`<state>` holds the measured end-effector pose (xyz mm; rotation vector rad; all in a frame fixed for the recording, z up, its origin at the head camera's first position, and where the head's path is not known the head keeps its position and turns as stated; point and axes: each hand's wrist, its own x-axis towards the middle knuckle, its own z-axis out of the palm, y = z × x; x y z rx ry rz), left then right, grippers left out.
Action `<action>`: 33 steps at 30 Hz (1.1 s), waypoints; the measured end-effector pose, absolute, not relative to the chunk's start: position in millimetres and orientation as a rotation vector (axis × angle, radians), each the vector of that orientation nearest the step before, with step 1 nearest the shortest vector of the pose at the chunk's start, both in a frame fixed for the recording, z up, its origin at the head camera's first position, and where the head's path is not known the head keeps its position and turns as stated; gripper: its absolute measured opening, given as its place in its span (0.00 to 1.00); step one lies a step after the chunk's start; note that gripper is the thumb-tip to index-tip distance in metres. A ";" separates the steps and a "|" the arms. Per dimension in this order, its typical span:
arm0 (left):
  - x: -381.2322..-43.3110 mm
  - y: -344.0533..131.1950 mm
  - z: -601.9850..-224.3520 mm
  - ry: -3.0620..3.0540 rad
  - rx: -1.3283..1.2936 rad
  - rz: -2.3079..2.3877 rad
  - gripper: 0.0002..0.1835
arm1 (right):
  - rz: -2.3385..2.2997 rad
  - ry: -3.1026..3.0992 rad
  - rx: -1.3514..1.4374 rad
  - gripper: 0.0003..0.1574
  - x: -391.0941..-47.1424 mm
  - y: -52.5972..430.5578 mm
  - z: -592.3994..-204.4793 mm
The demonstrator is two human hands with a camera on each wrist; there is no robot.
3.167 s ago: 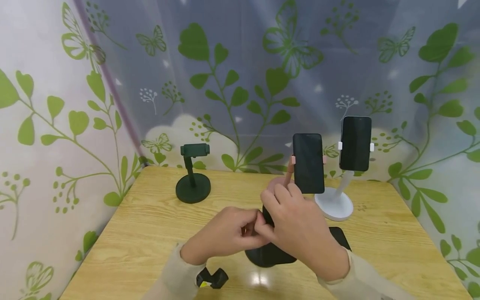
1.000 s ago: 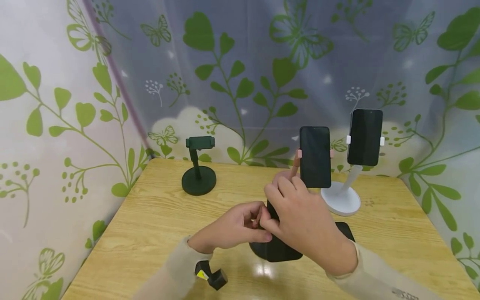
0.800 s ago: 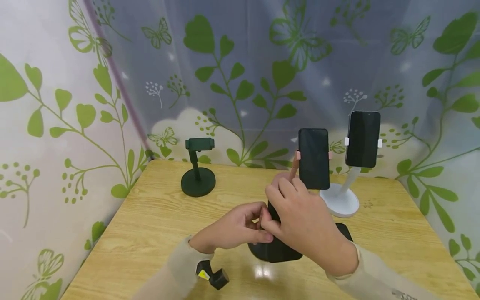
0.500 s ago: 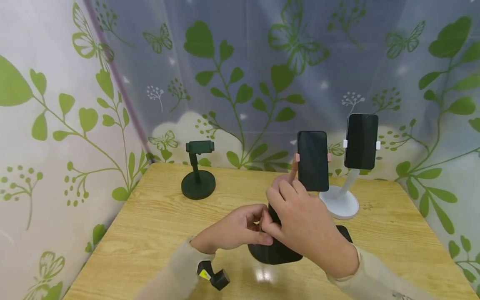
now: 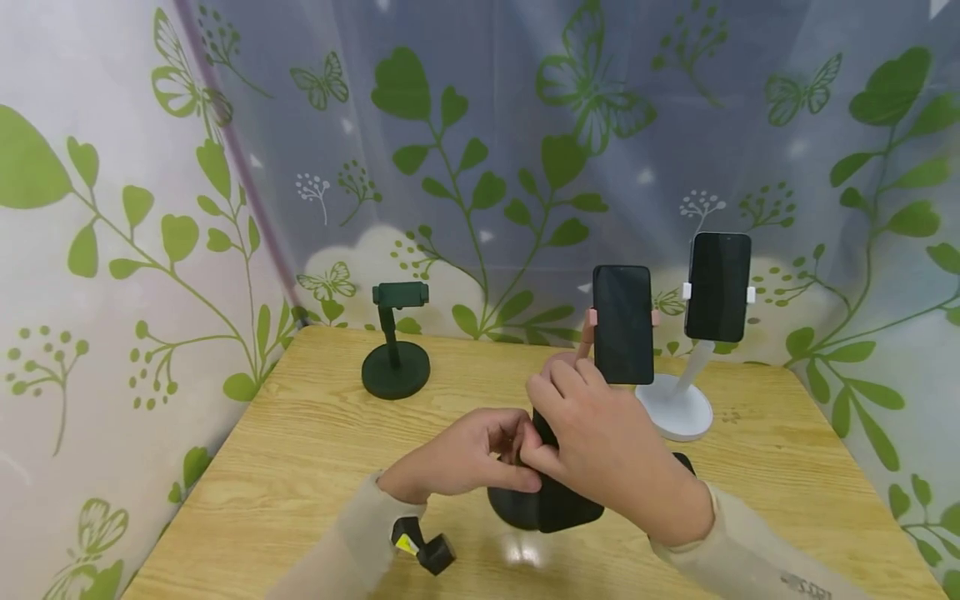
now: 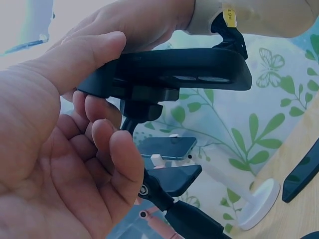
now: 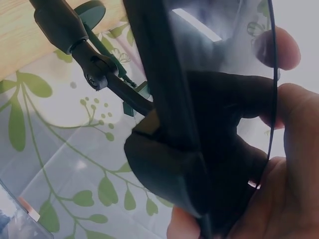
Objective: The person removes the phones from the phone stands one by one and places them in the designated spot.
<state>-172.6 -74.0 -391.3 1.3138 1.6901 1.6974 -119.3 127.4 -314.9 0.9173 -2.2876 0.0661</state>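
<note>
In the head view both hands work close together over a black phone stand (image 5: 510,507) near the table's front. My right hand (image 5: 600,442) grips a black phone (image 5: 566,505) by its upper part. In the right wrist view this phone (image 7: 209,55) sits against the stand's dark clamp (image 7: 164,164), with fingers round its edge. My left hand (image 5: 468,457) is at the clamp's left side. The left wrist view shows the left thumb on top of the clamp end (image 6: 99,82) and curled fingertips right below it. The stand's jointed arm (image 6: 192,216) runs down beneath.
A pink stand behind the hands holds a phone (image 5: 623,325), and a white stand (image 5: 675,407) holds another phone (image 5: 717,287). A dark green stand (image 5: 396,371) stands back left with its holder bare. One more phone (image 5: 684,463) lies partly behind the right hand.
Over the last seconds the left thumb has moved away from the right thumb and lower. The phone's lower part has tilted slightly, showing more of the base at left. The head view has shifted a little.
</note>
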 end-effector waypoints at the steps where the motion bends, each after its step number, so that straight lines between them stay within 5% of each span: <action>1: -173.0 -74.1 -391.9 1.690 1.315 1.697 0.20 | 0.069 -2.295 0.917 0.11 -119.4 127.5 -314.8; 33: -178.5 -67.6 -400.3 1.633 1.285 1.702 0.26 | 0.157 -2.237 0.980 0.10 -117.0 134.5 -320.0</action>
